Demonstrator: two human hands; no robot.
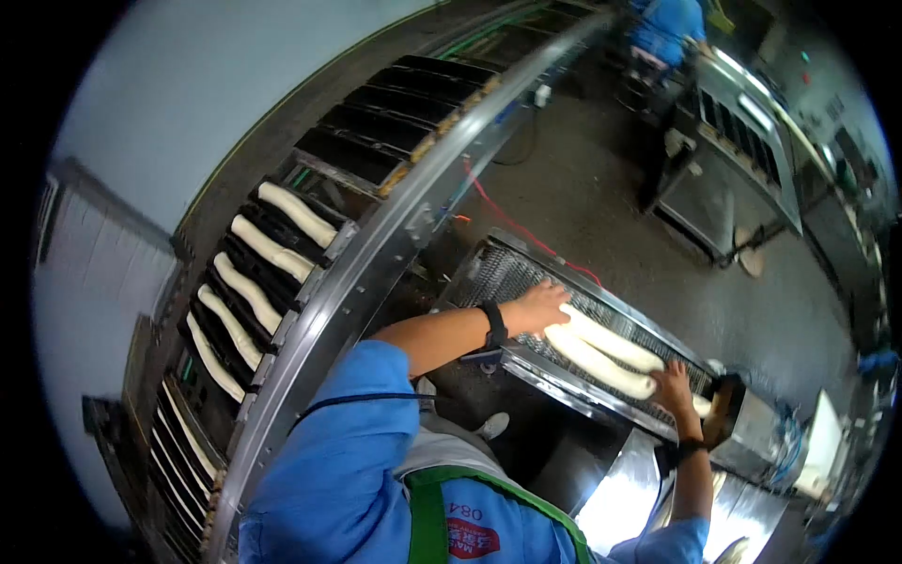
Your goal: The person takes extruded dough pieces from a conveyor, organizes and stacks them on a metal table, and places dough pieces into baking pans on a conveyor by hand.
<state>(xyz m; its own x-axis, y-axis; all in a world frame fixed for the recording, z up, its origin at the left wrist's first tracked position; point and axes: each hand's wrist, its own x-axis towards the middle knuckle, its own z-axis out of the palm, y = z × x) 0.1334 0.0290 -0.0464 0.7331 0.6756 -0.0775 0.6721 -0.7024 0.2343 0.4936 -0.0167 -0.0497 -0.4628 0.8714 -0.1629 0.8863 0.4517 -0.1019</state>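
Two long, pale dough rolls (598, 365) lie side by side on a metal mesh conveyor (498, 273) in front of me. My left hand (540, 306), with a dark wristband, curls over their far left ends. At their other end, my right hand (673, 387) has its fingers bent down onto the dough. The undersides of both hands are hidden. Another piece of pale dough (701, 406) shows just right of my right hand, near the conveyor's machine end.
On my left runs a steel-railed line (376, 226) with black trays; several hold dough rolls (249, 291), while farther trays (404, 108) look bare. A red cable (526, 235) crosses beyond the conveyor. A person in blue (669, 33) is at the back near a metal table (700, 202).
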